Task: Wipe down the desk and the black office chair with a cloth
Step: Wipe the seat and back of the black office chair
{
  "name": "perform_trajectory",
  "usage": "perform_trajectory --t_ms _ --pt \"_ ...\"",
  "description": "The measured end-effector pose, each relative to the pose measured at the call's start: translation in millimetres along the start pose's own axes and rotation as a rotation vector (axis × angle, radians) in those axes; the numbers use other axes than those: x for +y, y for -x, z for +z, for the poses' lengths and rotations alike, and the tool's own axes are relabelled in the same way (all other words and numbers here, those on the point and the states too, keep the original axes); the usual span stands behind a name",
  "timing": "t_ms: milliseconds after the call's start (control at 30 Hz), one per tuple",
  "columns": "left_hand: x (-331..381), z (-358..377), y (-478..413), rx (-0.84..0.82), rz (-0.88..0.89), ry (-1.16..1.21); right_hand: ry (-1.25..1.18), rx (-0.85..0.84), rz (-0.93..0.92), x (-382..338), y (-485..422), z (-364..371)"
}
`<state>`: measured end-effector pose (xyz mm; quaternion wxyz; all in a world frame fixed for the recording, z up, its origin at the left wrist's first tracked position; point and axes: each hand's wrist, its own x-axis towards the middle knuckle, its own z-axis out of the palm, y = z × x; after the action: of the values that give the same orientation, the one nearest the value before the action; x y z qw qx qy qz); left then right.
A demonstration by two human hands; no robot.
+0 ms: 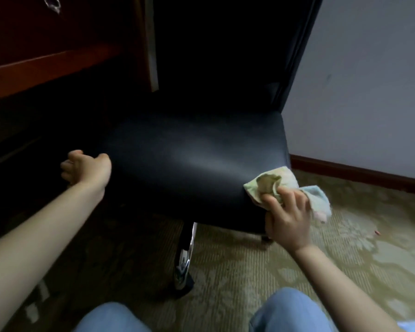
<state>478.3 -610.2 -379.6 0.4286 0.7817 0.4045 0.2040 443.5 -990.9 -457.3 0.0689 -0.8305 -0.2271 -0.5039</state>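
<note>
Wiping in hand: the right front corner of the seat (189, 164) of the black chair (225, 56), judged to be the chair part of the task.
Cloth: a pale, bunched cloth (271, 184) lies on that corner, one loose end hanging off beside the seat.
Right hand: the right hand (288, 218) pinches the bunched cloth, fingers curled over it and thumb down the seat's front edge.
Left hand: the left hand (86, 167) grips the seat's left edge, thumb on top; the fingers curl under into shadow.
Desk: the dark wooden desk (34, 65) stands at upper left, close beside the chair; its top is out of view, so its condition cannot be judged.
Support: a chrome leg (187, 248) on a caster rests on patterned carpet (321, 271), so the chair may roll.
Recommended method: keep the left grip firm to steady the seat; flatten the cloth so more of it bears on the surface; work in overlapping strokes across the top, then follow the front and side edges.
Risk: the trailing end may drag on the carpet and pick up dirt.
</note>
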Motion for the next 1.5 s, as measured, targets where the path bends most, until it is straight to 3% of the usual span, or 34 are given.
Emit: perform_trajectory --t_ms 67,233,367,533,633,767,867,933,1000,1067,1200,1333,1400,1500 --pt "-11.1 -6.6 -9.3 -0.027 0.024 -0.076 0.068 -0.055 0.083 29.8 2.0 3.5" --pt "-27.7 0.9 -4.1 -0.201 0.028 -0.144 0.201 -0.135 0.504 57.8 -1.1 14.7" --pt "-28.3 2.0 2.7 -0.198 0.08 -0.237 0.173 -0.113 0.858 40.7 -13.3 19.8" --pt "-26.0 0.1 -2.1 -0.23 0.086 -0.232 0.185 -0.032 1.035 15.0 -10.8 19.5" --pt "-26.0 3.0 0.5 -0.211 0.078 -0.224 0.024 0.044 1.191 -26.1 -0.5 22.3" --pt "-28.1 2.4 -0.7 -0.229 0.066 -0.197 -0.195 -0.005 1.14 -130.4 8.8 40.1" --pt "-31.2 1.8 -3.0 -0.239 0.078 -0.178 -0.543 -0.127 1.198 -198.2 -10.6 40.5" --pt "-32.6 2.0 -2.8 -0.232 0.091 -0.177 -0.574 -0.138 1.008 -215.8 -12.2 39.7" --pt "-33.8 2.4 -2.0 -0.215 0.104 -0.183 -0.457 -0.233 0.771 -201.0 2.2 46.3" --pt "-34.6 3.3 -1.4 -0.184 0.126 -0.188 -0.315 -0.199 0.624 -160.2 9.1 39.8" --pt "-34.9 5.9 -0.5 -0.146 0.131 -0.185 -0.105 0.017 0.789 -53.5 6.6 21.8" --pt "-34.1 6.1 1.1 -0.157 0.095 -0.149 -0.068 0.038 1.027 0.4 -14.2 10.7" --pt "-34.2 5.2 1.4 -0.162 0.082 -0.137 -0.038 -0.002 1.003 -12.1 -23.0 13.1" --pt "-33.4 4.7 1.8 -0.168 0.079 -0.124 -0.075 -0.087 0.79 -67.2 -40.9 21.5"
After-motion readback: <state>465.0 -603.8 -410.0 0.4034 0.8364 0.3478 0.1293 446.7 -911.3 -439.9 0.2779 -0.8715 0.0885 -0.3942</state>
